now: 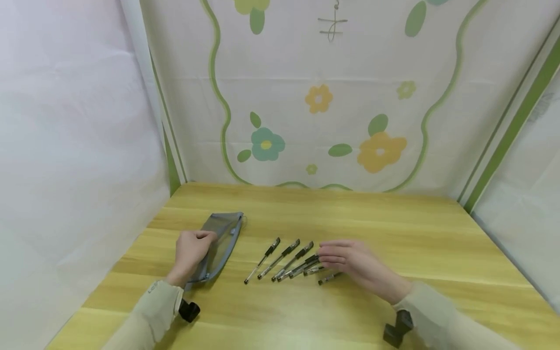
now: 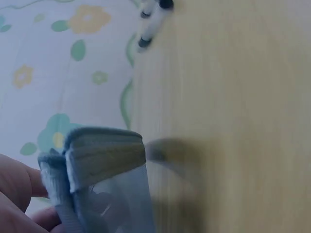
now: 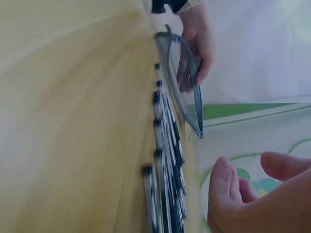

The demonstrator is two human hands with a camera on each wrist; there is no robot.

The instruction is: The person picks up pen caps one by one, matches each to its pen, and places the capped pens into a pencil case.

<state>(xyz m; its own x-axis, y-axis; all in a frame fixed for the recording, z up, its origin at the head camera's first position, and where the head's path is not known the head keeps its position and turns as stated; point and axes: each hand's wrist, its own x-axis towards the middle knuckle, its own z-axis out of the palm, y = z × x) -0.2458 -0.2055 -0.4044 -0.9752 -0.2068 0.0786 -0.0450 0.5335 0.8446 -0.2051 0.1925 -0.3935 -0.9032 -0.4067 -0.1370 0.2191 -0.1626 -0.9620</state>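
Several pens (image 1: 303, 252) in a row on the table (image 1: 297, 316), long axes slanting away and rightward, left of and partly hidden by the nearer right hand (image 1: 356, 265), with fingers together, thumb apart, grip empty. Farther left, a gaping pouch (image 1: 218, 223), pinched at one side by the left hand (image 1: 192, 250).

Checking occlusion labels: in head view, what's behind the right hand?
The two rightmost pens run behind the right hand: near ends visible, far ends covered. Anything else there is hidden.

Head camera looks down; wrist views share tabletop (image 1: 284, 316).
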